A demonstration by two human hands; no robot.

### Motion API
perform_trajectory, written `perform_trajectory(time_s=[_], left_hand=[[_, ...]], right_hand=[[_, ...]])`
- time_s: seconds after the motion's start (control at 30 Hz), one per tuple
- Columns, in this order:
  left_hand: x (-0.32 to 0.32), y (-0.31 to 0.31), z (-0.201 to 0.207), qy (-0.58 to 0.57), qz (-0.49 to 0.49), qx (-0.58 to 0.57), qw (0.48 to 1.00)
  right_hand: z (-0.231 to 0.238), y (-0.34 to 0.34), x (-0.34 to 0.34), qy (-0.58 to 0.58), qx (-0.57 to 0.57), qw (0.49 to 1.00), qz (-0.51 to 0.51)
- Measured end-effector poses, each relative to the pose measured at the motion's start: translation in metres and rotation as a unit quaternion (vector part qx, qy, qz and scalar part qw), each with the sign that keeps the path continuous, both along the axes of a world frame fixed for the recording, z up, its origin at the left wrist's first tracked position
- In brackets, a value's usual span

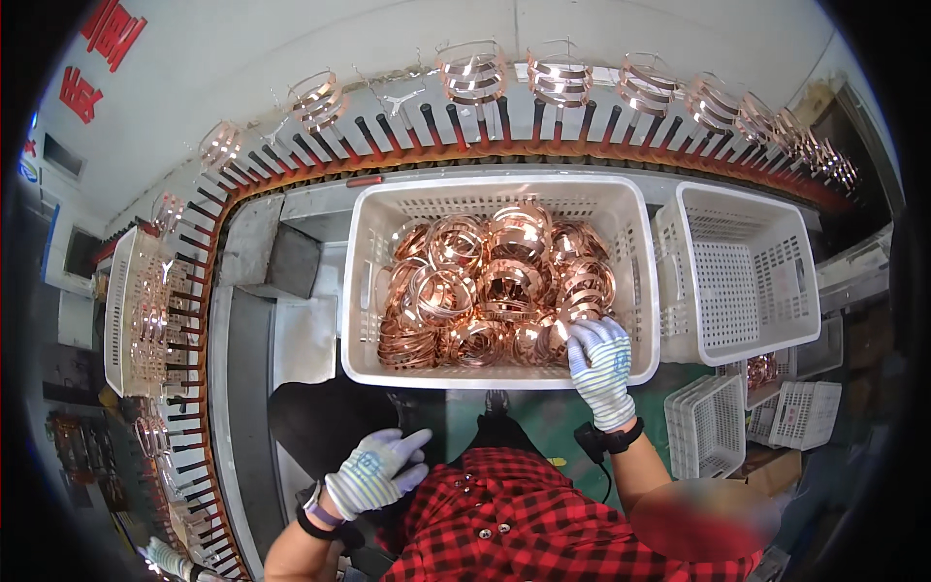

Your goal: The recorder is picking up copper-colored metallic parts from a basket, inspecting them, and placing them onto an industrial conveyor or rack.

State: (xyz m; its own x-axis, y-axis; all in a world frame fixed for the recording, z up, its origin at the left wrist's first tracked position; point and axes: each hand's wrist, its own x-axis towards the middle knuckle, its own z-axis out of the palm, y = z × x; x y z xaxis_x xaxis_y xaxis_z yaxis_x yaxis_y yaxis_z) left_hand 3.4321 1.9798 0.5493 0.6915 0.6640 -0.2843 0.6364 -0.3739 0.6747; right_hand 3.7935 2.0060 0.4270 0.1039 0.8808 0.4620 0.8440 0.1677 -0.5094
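Observation:
A large white plastic basket (504,380) stands in front of me, holding many shiny copper-coloured metal rings (443,296), heaped in bundles. My right hand (601,373), in a white and blue striped glove, reaches over the near right edge of the basket. Its fingers are bent closed at a copper-coloured ring bundle (585,294); the fingertips are partly hidden. My left hand (373,472), gloved alike, hovers above my lap, short of the basket. Its fingers are apart and nothing is in them.
A second white basket (727,254) stands to the right. Smaller white crates (705,427) are stacked below it. Behind and left runs a curved conveyor (417,155) with black-and-red posts, some carrying copper-coloured rings (560,82). A red-handled tool (366,180) lies behind the basket. Another person's gloved hand (167,557) shows lower left.

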Motion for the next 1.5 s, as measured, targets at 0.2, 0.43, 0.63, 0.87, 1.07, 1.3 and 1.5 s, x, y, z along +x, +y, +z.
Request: perform_trajectory(time_s=[0.2, 0.43, 0.63, 0.87, 1.07, 1.3, 1.5], left_hand=[[0.048, 0.034, -0.004, 0.048, -0.201, 0.070, 0.976], [0.076, 0.051, -0.027, 0.077, -0.349, 0.040, 0.933], [0.065, 0.083, -0.008, 0.069, -0.370, 0.050, 0.925], [0.027, 0.128, -0.008, 0.044, -0.405, 0.014, 0.913], [0.008, 0.151, -0.042, 0.052, -0.408, 0.040, 0.911], [-0.016, 0.156, -0.050, 0.003, -0.402, 0.118, 0.908], [-0.038, 0.170, -0.057, -0.027, -0.385, 0.148, 0.910]], right_hand=[[-0.002, 0.001, -0.005, 0.059, 0.006, 0.998, -0.016], [-0.004, 0.002, -0.010, 0.036, 0.010, 0.999, -0.031], [-0.015, 0.001, -0.014, 0.012, -0.023, 0.999, -0.036], [0.010, 0.041, -0.037, 0.218, -0.155, 0.964, 0.010], [0.077, 0.216, -0.080, 0.279, -0.076, 0.944, 0.157], [0.115, 0.421, -0.149, 0.369, -0.280, 0.886, 0.020], [0.070, 0.498, -0.203, 0.251, -0.268, 0.928, -0.063]])
